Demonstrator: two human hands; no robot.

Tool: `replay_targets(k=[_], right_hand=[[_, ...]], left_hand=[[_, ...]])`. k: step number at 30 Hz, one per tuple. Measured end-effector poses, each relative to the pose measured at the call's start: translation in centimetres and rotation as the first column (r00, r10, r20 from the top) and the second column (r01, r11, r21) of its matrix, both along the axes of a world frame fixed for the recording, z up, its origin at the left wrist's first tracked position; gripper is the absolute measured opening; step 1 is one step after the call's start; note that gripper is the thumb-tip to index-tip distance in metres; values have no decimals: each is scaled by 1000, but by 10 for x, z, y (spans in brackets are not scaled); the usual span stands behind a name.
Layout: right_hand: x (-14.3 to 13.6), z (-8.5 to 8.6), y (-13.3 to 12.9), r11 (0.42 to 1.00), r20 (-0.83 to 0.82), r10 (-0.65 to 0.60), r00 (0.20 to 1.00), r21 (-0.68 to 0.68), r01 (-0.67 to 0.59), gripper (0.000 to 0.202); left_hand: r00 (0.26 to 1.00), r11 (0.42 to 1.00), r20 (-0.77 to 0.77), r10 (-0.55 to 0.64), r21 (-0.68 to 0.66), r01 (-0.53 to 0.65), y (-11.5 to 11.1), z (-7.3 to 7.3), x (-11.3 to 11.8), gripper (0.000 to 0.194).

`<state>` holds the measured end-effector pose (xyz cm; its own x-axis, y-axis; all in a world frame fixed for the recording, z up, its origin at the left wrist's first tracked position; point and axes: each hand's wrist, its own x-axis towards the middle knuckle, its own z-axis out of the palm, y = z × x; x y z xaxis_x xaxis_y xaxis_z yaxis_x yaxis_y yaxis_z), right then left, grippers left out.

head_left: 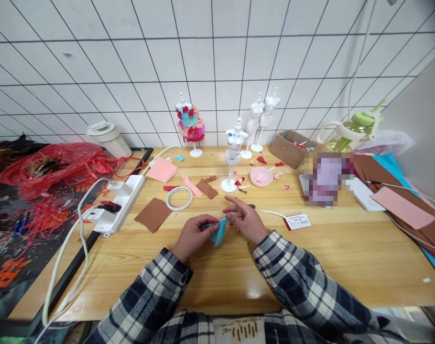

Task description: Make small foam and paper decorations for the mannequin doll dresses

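Observation:
A gathered piece of turquoise crepe paper [219, 234] is pinched between the thumb and fingers of my left hand [196, 234], low over the table. My right hand [248, 220] meets the paper's upper corner, its thumb and a finger closed there while another finger stretches out above. Just beyond my hands stands a small white mannequin [233, 155] on a round base, with little blue and red bits at its chest. A roll of white tape [179, 198] lies flat, ahead of my left hand. Partly hidden behind my right hand is a dark-handled tool [252, 206].
A decorated mannequin [189, 124] and two bare ones [255, 122] stand by the tiled wall. Nearby are brown paper [153, 215], pink paper [162, 170], a pink dish [261, 177], a cardboard box [291, 150], a tag [297, 221] and a power strip [120, 205] with trailing cables.

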<state>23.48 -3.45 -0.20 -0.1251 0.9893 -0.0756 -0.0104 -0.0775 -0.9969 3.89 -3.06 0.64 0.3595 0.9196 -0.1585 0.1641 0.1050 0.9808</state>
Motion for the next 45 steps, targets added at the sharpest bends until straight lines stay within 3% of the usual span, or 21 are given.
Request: replay_targets(k=[2, 5, 9, 13, 15, 19, 24, 29, 32, 35, 39, 45], right_hand=[[-4, 1, -3, 995, -148, 47, 988, -77, -59, 58], [-11, -1, -4, 985, -247, 82, 965, -128, -116, 50], [-14, -8, -3, 989, -250, 20, 968, -136, -56, 35], [-11, -12, -4, 971, -378, 30, 925, -210, -117, 31], [-10, -11, -5, 964, -432, 38, 901, -221, -147, 31], [-12, -6, -6, 953, -475, 88, 876, -216, -214, 40], [-14, -8, -7, 962, -409, -29, 912, -259, -85, 33], [-12, -5, -6, 957, -369, 56, 928, -244, -155, 34], [-11, -1, -5, 977, -314, 3, 949, -202, -70, 36], [-10, 2, -5, 982, -297, -34, 954, -185, -22, 36], [-9, 0, -5, 976, -318, 1, 948, -207, -71, 36], [-7, -2, -5, 956, -369, -107, 923, -294, -7, 38]], left_hand=[[995, 998, 78, 68, -23, -66, 0, -1, 2, 31], [981, 991, 155, 118, -73, -108, 0, 0, 3, 32], [959, 981, 261, 114, -180, -68, 0, 0, 2, 30], [861, 930, 446, 247, -358, -81, 0, -2, 1, 30], [836, 913, 486, 253, -406, -41, -1, -2, 0, 29], [879, 925, 450, 157, -379, 29, -1, -4, -1, 26], [904, 941, 409, 121, -338, 27, -1, -6, -1, 27], [911, 954, 409, 52, -291, 76, 0, -4, -3, 35], [959, 970, 256, -120, -175, 168, 0, -1, -2, 46], [970, 963, 92, -225, -127, 236, -1, 2, 0, 41], [969, 962, 48, -242, -119, 246, -3, 4, 2, 35], [958, 950, 83, -276, -130, 285, -2, 3, -1, 31]])
